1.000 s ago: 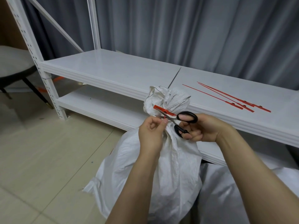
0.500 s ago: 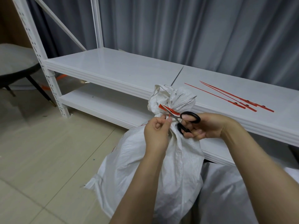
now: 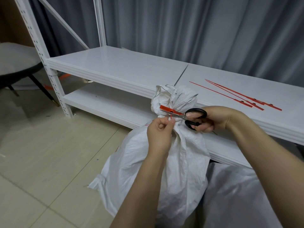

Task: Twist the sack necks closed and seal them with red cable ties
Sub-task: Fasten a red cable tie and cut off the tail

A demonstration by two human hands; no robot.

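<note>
A full white woven sack (image 3: 164,170) stands on the floor in front of me, its neck twisted and bunched. A red cable tie (image 3: 166,109) is cinched around that neck, its flat head pointing left. My left hand (image 3: 158,134) pinches the tie's thin red tail just below the neck. My right hand (image 3: 213,119) grips black-handled scissors (image 3: 192,117), whose blades are slightly apart around the tail beside the tie's head. Three spare red cable ties (image 3: 238,96) lie on the white shelf (image 3: 125,69) to the right.
A second white sack (image 3: 238,198) sits at the lower right beside the first. The white metal rack has a lower shelf (image 3: 102,102) and an upright post (image 3: 49,66) on the left. A chair (image 3: 14,66) stands at far left on the tiled floor; grey curtains hang behind.
The scissor blades have shifted from under the tie's head onto the thin tail. My left hand has dropped slightly and holds the tail taut. The view has drifted a little.
</note>
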